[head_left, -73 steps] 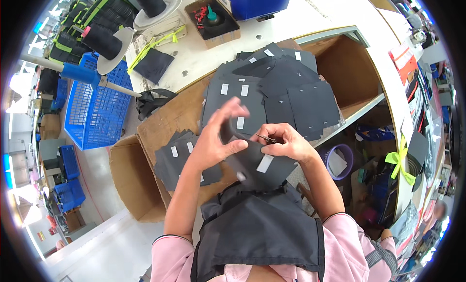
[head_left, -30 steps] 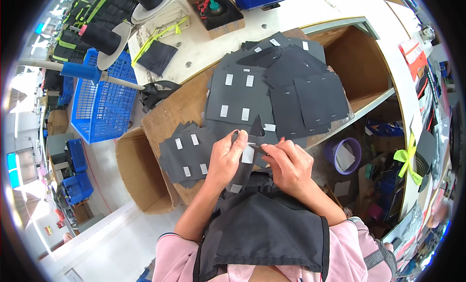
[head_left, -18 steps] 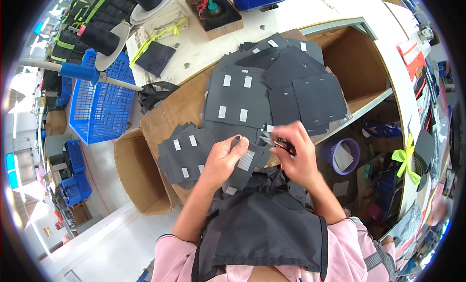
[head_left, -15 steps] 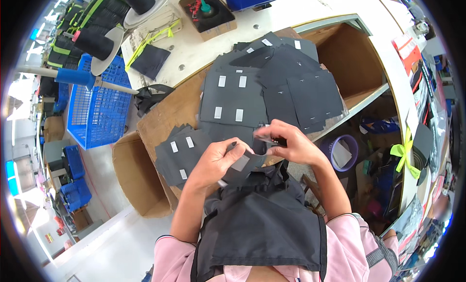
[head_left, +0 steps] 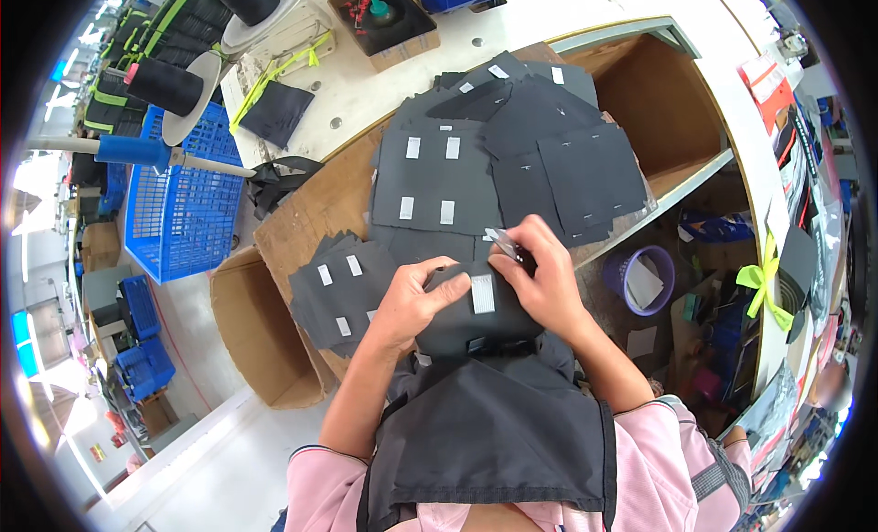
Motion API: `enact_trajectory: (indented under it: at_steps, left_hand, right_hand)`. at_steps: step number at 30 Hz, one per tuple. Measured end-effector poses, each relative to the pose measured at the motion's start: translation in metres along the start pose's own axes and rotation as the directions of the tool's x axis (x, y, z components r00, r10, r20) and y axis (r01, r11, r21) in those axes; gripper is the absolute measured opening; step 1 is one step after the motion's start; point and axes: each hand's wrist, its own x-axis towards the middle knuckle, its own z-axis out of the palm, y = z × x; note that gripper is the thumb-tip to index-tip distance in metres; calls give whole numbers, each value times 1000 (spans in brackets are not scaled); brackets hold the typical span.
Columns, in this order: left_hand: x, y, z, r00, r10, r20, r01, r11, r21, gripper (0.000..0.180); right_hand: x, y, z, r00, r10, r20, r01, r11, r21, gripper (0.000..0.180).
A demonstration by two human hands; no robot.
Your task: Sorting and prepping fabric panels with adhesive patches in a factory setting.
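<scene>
Workshop viewed from above through a round, edge-bending lens. Brown board (head_left: 315,198) slanting from 8 o'clock up towards 2, beside a cream worktop (head_left: 549,24) curving past 12 and 1. For movement: exposed strip of board at 10 o'clock, between worktop edge and dark stacks, plus a wider bare stretch of worktop at 1. Tighter towards 3 o'clock, with the board's edge near the right hand (head_left: 544,271).

Dark flat piece (head_left: 476,327) with a pale ridged patch (head_left: 483,296) just below centre, towards 5 o'clock; lower edge overlapping the black apron (head_left: 494,422) at 6. Left hand (head_left: 412,299) at 8 o'clock, close to centre: thumb on top, clamped on the piece's left side. Right hand at 3 o'clock: thumb and fingers together around small metal snips (head_left: 508,246), pointing towards 11; contact between snips and piece impossible to tell.

On the board, large stack of tabbed dark panels (head_left: 430,177) at 12 o'clock, plainer dark panels (head_left: 590,180) at 2, and a smaller stack (head_left: 334,299) between 8 and 9, just beside the left hand.

Farther out: open brown compartment (head_left: 663,111) at 2, purple bin (head_left: 615,278) at 3, cardboard box (head_left: 242,335) at 8, blue basket (head_left: 165,230) between 9 and 10, black thread spool (head_left: 166,91) at 10.
</scene>
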Motion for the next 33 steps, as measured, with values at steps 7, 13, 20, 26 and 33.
enact_trajectory:
  at_steps: [7,13,20,26,33]
  left_hand:
    - [-1,6,7,997,39,-70,-39,999,-10,27]
    - [-3,2,8,993,70,-92,-60,993,101,31]
    - [-6,2,10,988,89,-128,-81,995,65,33]
    - [-5,3,13,989,75,-125,-65,995,81,33]
    - [-5,0,10,986,46,-159,-48,999,-6,33]
  right_hand:
    - [-27,-2,-15,921,-389,-23,358,869,-341,33]
    - [-24,-2,-4,912,-410,-29,380,867,-324,31]
    - [-32,3,0,879,-464,-106,402,844,-355,34]
    - [-29,-2,2,883,-461,-91,403,843,-356,34]
    - [-27,3,7,887,-435,-152,386,881,-273,31]
